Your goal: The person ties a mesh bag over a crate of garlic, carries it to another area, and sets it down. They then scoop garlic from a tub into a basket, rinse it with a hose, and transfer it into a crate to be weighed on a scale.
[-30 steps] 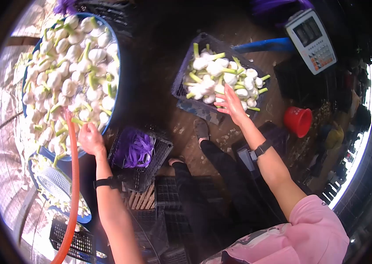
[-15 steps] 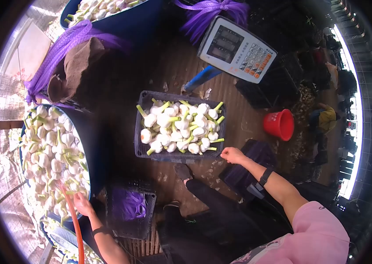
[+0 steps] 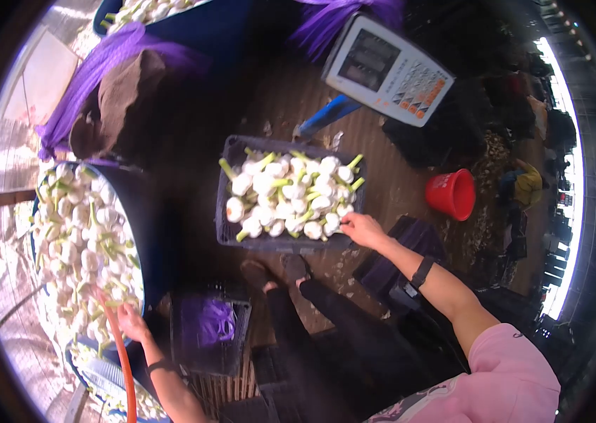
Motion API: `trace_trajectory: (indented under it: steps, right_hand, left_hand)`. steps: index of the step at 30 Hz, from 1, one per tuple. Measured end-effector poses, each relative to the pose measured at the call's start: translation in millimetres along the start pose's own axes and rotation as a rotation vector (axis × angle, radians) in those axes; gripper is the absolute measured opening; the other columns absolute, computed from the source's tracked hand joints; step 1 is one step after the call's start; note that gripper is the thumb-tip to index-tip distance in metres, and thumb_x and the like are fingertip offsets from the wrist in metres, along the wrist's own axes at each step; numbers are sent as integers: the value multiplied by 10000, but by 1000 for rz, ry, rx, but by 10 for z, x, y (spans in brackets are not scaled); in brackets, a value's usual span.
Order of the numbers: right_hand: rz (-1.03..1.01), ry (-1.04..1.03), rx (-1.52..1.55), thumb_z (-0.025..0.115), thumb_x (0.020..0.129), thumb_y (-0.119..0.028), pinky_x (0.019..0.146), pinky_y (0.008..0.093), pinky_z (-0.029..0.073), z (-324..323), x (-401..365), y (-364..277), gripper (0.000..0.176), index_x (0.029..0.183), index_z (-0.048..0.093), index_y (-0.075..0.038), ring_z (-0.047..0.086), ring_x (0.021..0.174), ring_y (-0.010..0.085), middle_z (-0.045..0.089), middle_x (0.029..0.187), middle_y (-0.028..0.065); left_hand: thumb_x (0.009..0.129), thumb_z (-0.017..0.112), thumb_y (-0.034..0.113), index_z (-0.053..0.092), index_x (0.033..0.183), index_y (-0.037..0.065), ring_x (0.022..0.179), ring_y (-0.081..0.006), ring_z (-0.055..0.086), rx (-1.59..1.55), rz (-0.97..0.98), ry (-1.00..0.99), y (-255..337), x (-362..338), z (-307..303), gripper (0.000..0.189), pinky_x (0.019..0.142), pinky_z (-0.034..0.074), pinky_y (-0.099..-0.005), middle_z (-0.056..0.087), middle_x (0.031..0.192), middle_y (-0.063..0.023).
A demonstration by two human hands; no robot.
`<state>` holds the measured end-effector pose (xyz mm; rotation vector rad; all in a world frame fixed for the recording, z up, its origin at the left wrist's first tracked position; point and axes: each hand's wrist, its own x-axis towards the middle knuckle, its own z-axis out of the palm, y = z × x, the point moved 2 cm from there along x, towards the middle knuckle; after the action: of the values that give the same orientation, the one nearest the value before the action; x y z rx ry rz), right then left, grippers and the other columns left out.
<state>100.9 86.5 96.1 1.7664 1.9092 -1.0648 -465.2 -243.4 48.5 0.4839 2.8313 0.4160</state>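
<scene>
A dark plastic crate (image 3: 284, 244) heaped with white garlic bulbs (image 3: 287, 194) with green stems sits at the centre. My right hand (image 3: 363, 230) is at the crate's lower right corner, fingers pinched at a stem end; whether it grips that stem is too small to tell. At the left, a large blue tub (image 3: 144, 247) holds many more bulbs. My left hand (image 3: 131, 322) is closed at the tub's lower rim, beside an orange strip (image 3: 123, 359), and what its fingers hold is hidden.
A scale display (image 3: 389, 69) stands on a blue post (image 3: 327, 115) behind the crate. A red bucket (image 3: 451, 194) is to the right. Purple netting (image 3: 217, 321) lies in a lower crate. A person (image 3: 523, 185) is at the far right.
My right hand has moved left to the crate's corner. My left hand has shifted slightly up and left. One foot has come forward beside the other below the crate.
</scene>
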Motion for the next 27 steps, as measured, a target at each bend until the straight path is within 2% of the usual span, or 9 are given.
trace_trajectory:
  steps: [5, 8, 9, 11, 13, 17, 22, 24, 27]
  right_hand:
    - [-114, 87, -68, 626, 810, -237, 743, 443, 485, 58, 273, -412, 489, 1238, 461, -69, 614, 888, 350, 649, 918, 174]
    - [-143, 79, -61, 624, 819, -231, 760, 448, 478, 212, 569, -662, 620, 1330, 349, -12, 610, 894, 366, 634, 955, 194]
    - [-208, 76, -4, 619, 824, -236, 779, 452, 471, 296, 702, -724, 650, 1348, 320, 7, 603, 916, 379, 631, 953, 203]
    - [-268, 185, 77, 591, 854, -228, 740, 421, 490, 481, 958, -910, 558, 1296, 356, 18, 622, 844, 347, 631, 937, 181]
    - [-190, 277, 282, 570, 871, -229, 707, 418, 497, 613, 1266, -1069, 444, 1219, 405, -8, 629, 802, 350, 637, 905, 176]
    - [-152, 337, 521, 570, 867, -285, 729, 417, 491, 637, 1847, -1367, 299, 1034, 573, -37, 634, 802, 335, 656, 878, 160]
    - [-362, 326, -47, 591, 852, -337, 1005, 369, 361, 637, 2006, -1833, 447, 1265, 541, -174, 439, 1187, 356, 545, 1253, 114]
    - [-342, 391, -78, 572, 861, -345, 1006, 383, 365, 742, 2146, -1759, 483, 1299, 503, -155, 476, 1155, 337, 554, 1245, 120]
    - [-244, 153, 513, 541, 895, -318, 1012, 395, 353, 522, 2057, -1580, 430, 1261, 530, -94, 489, 1132, 356, 571, 1202, 164]
  left_hand:
    - [872, 414, 363, 609, 1045, 87, 796, -382, 598, 155, 5, 87, -98, -9, 19, 379, 734, 454, -464, 630, 882, -181]
    - [827, 566, 129, 594, 1015, -4, 836, -350, 570, 227, 417, 672, 329, -218, -72, 233, 742, 440, -433, 594, 924, -187]
    - [810, 580, 84, 592, 1008, -13, 840, -333, 562, 98, 365, 659, 615, -391, -91, 221, 750, 438, -419, 591, 922, -173]
    - [809, 590, 26, 602, 974, -11, 825, -246, 567, -251, 320, 532, 1220, -813, 102, 170, 721, 464, -336, 590, 874, -125]
    - [777, 626, 20, 614, 988, 26, 848, -201, 575, -327, 497, 87, 2027, -1190, 361, 212, 744, 476, -298, 589, 945, -107]
    - [748, 643, 36, 526, 1153, 21, 862, -265, 579, -452, 581, -301, 2721, -1413, 1382, 422, 768, 485, -342, 566, 1060, -143]
    - [701, 653, 60, 435, 1244, -5, 953, -333, 537, -129, 683, -281, 3196, -1222, 1902, 589, 765, 492, -390, 547, 1127, -149]
    - [688, 643, 57, 429, 1251, -9, 971, -343, 529, 27, 705, -334, 3167, -1238, 2079, 606, 763, 495, -396, 545, 1135, -148]
    - [676, 577, 42, 468, 1202, -4, 930, -342, 542, 30, 858, -341, 3009, -1160, 2114, 539, 744, 502, -399, 565, 1119, -118]
